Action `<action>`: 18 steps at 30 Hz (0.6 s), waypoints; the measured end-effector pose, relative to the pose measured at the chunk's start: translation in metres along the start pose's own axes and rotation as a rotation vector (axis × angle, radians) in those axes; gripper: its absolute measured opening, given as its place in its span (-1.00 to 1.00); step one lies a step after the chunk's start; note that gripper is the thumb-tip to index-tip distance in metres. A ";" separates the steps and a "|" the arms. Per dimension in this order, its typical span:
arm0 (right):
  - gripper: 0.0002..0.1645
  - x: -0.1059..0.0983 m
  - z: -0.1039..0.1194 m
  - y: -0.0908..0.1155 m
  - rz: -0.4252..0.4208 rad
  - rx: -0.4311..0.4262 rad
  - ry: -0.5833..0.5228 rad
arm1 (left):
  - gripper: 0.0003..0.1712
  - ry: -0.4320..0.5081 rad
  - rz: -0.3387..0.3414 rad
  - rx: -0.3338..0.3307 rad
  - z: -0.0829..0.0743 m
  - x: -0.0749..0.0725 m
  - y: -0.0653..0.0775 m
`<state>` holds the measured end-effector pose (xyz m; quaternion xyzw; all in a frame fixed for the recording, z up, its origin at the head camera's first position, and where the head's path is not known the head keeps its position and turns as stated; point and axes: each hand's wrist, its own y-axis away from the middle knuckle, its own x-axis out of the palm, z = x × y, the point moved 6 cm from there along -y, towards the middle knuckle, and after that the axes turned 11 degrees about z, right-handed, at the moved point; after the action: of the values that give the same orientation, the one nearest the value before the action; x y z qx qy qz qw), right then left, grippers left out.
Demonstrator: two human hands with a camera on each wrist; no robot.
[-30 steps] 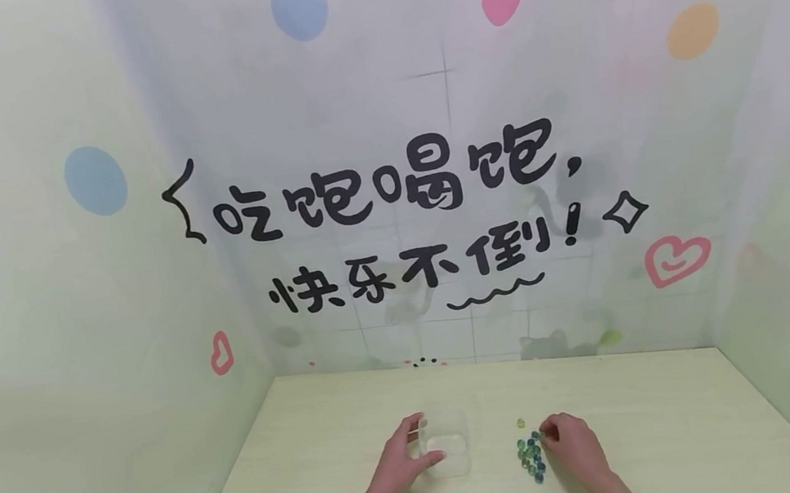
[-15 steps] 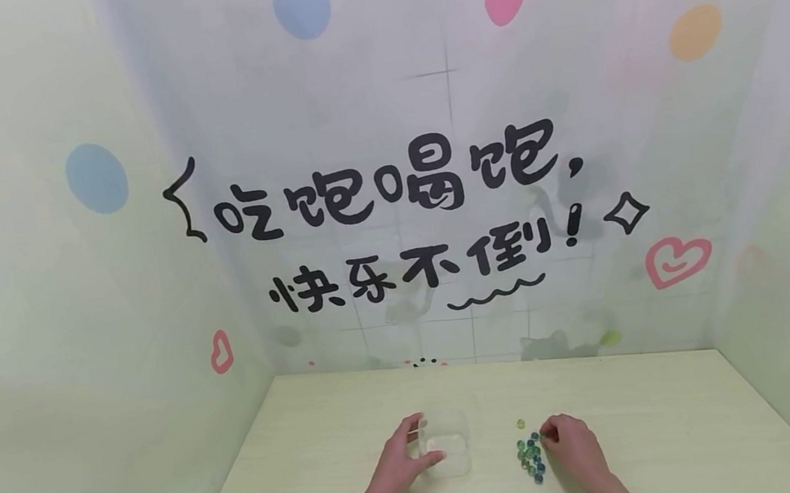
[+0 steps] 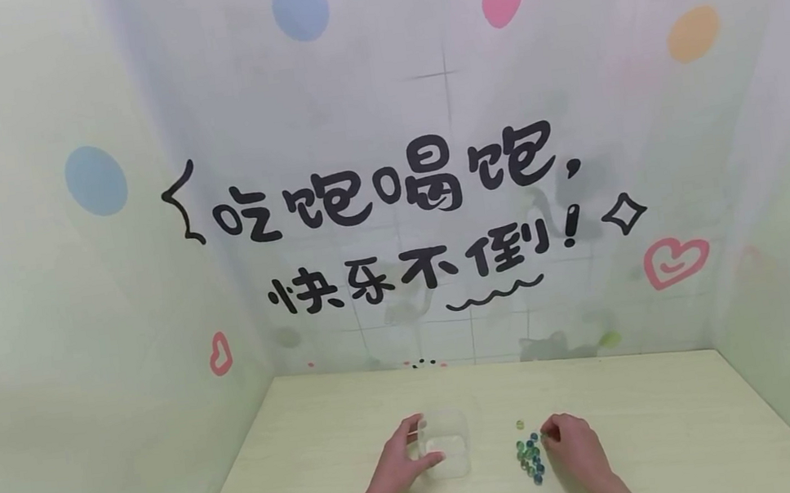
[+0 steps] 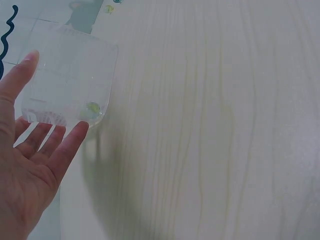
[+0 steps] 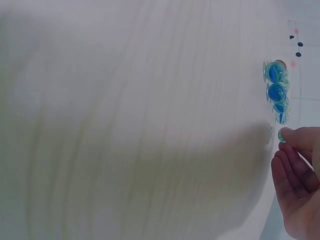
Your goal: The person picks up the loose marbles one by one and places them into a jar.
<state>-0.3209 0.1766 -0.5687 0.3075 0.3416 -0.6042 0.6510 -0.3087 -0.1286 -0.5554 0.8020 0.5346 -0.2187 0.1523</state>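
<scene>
A clear plastic box (image 3: 447, 464) stands on the table, left of the middle in the head view. My left hand (image 3: 398, 461) holds it from the left, the thumb on its near side and the fingers on its far side. Through one corner in the left wrist view shows a yellow-green marble (image 4: 93, 108). Green and blue glass marbles (image 3: 529, 456) lie in a loose cluster to the right of the box. Beside them my right hand (image 3: 573, 446) pinches a green marble (image 5: 282, 135) between thumb and fingertips, low over the table.
A single yellowish marble (image 3: 520, 424) lies behind the cluster. The pale wooden table (image 3: 340, 405) ends at a printed fabric wall (image 3: 389, 321), and similar light walls close off the left and right sides.
</scene>
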 end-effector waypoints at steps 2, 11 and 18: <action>-0.86 -0.002 0.001 0.000 -0.007 -0.008 0.002 | -0.09 0.004 0.001 0.000 0.001 0.000 0.000; -0.87 -0.008 0.003 0.003 -0.025 -0.025 0.001 | -0.08 0.006 0.002 0.005 0.002 0.000 0.000; -0.86 -0.011 0.005 0.004 -0.030 -0.033 -0.013 | -0.09 0.012 0.008 0.014 0.001 0.000 0.000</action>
<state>-0.3170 0.1789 -0.5565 0.2876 0.3519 -0.6101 0.6490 -0.3089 -0.1289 -0.5567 0.8066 0.5306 -0.2169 0.1443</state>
